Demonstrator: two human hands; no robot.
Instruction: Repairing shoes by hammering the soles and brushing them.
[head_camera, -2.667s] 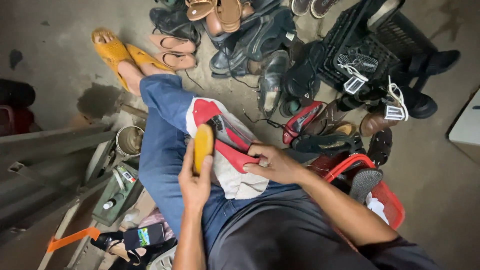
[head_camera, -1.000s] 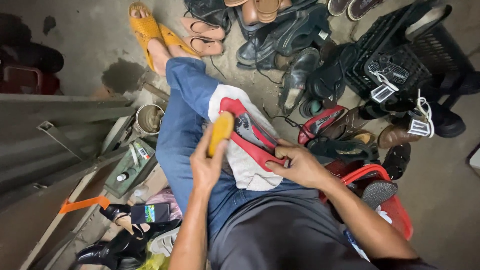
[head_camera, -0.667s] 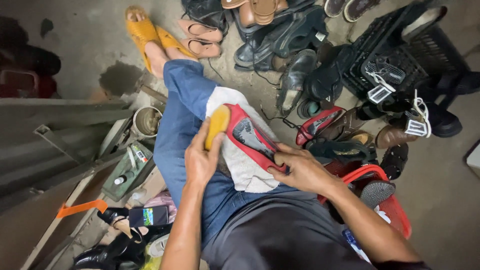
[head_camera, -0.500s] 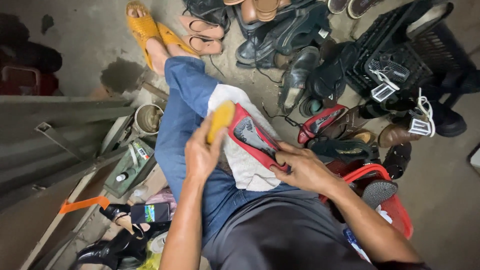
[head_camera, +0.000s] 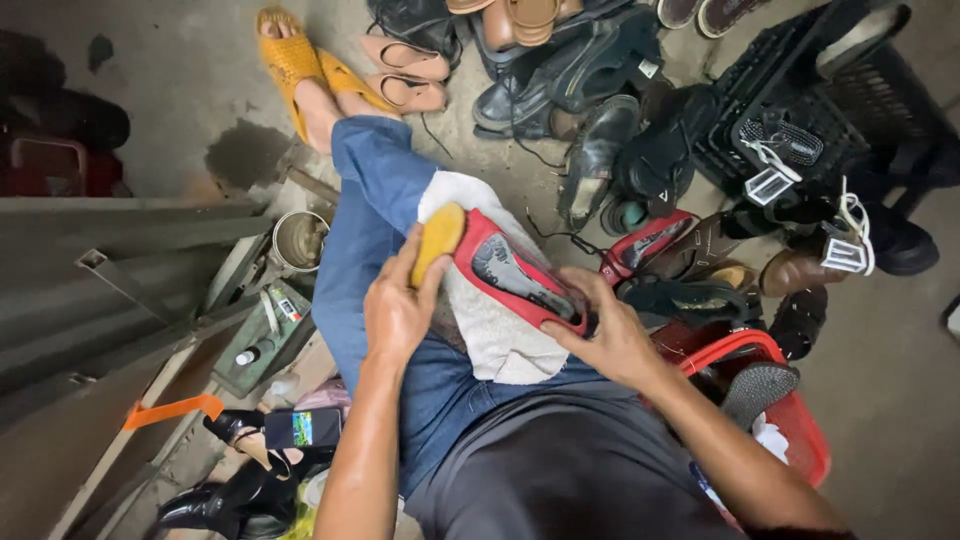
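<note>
Biggest risk I see here: the red shoe (head_camera: 520, 283) is only balanced sole-up on the white cloth (head_camera: 500, 335) over the person's thigh, so a hard push from the yellow brush (head_camera: 438, 238) could skid it off toward the pile of shoes (head_camera: 600, 120) on the floor to the right. The left hand (head_camera: 398, 310) is closed around the brush, holding it against the toe end of the sole. The right hand (head_camera: 610, 335) is curled around the heel end, pinning it. So the shoe sits between both hands, brush touching its far-left tip. A red basket (head_camera: 790, 420) is just right of the knee.
</note>
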